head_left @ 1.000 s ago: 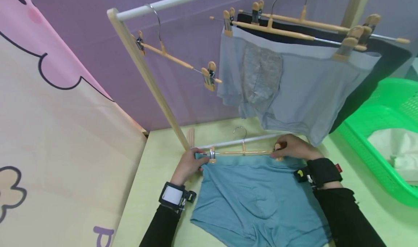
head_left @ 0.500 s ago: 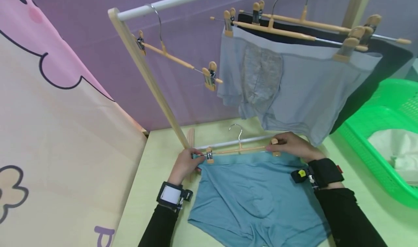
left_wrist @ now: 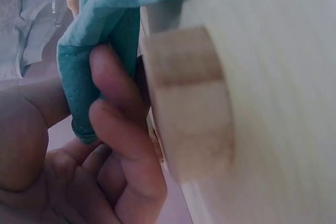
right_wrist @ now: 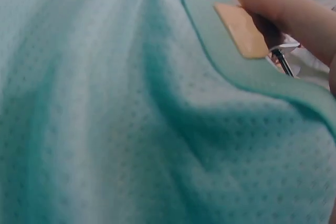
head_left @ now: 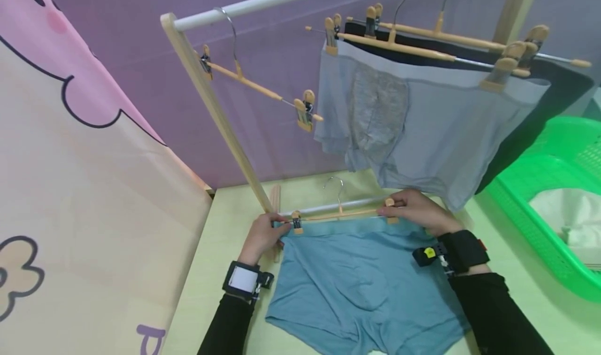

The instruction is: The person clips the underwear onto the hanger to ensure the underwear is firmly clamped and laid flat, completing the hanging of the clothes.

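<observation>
Teal boxer briefs point(head_left: 357, 282) lie spread on the table, waistband toward the rack. A clip hanger point(head_left: 324, 217) runs along that waistband, its left clip point(head_left: 297, 223) and right clip point(head_left: 391, 220) on the band. My left hand point(head_left: 260, 239) pinches the band's left corner; in the left wrist view the teal fabric point(left_wrist: 79, 77) sits between thumb and curled fingers. With its thumb and fingers, my right hand point(head_left: 420, 211) grips the right clip. The right wrist view shows the clip's tan pad point(right_wrist: 244, 32) flat on the waistband.
Above stands a garment rack point(head_left: 211, 102) bearing a bare clip hanger point(head_left: 255, 86), grey-blue boxer briefs point(head_left: 441, 115) and a black garment point(head_left: 554, 105) behind them. A green basket point(head_left: 526, 230) with pale cloth point(head_left: 570, 209) is at the right. The rack's wooden foot point(left_wrist: 189, 114) is close to my left hand.
Hanger, boxer briefs and both hands have shifted slightly to the left and toward the rack. Both hands keep their grips.
</observation>
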`<state>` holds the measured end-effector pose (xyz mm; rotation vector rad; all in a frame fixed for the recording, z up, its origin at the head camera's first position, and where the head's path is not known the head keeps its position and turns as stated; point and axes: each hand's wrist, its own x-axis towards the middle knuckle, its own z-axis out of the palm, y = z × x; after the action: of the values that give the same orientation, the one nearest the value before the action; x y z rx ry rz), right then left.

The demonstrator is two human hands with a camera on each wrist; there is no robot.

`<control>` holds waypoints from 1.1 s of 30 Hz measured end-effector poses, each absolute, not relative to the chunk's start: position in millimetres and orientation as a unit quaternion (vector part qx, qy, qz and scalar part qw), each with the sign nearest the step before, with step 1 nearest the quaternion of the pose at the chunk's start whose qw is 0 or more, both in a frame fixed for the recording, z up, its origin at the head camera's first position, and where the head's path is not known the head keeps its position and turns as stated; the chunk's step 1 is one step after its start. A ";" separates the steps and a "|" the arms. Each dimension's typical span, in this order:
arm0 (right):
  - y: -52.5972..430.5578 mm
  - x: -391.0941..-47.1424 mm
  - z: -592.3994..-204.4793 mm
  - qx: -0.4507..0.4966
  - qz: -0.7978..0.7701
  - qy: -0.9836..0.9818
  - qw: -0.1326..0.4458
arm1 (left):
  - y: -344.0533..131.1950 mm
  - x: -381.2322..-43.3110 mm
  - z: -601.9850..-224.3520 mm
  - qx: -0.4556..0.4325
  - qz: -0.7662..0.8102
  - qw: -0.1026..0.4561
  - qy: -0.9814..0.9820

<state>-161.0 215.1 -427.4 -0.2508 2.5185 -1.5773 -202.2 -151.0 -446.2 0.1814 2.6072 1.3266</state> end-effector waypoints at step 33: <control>190.3 -152.1 -392.3 -0.117 -0.481 0.868 0.034 | -155.0 -218.8 -374.8 0.072 0.540 -0.111 0.832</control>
<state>-152.1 190.3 -392.3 -0.3600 2.6707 -1.4776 -218.8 -155.0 -374.8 0.2430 2.8146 1.8262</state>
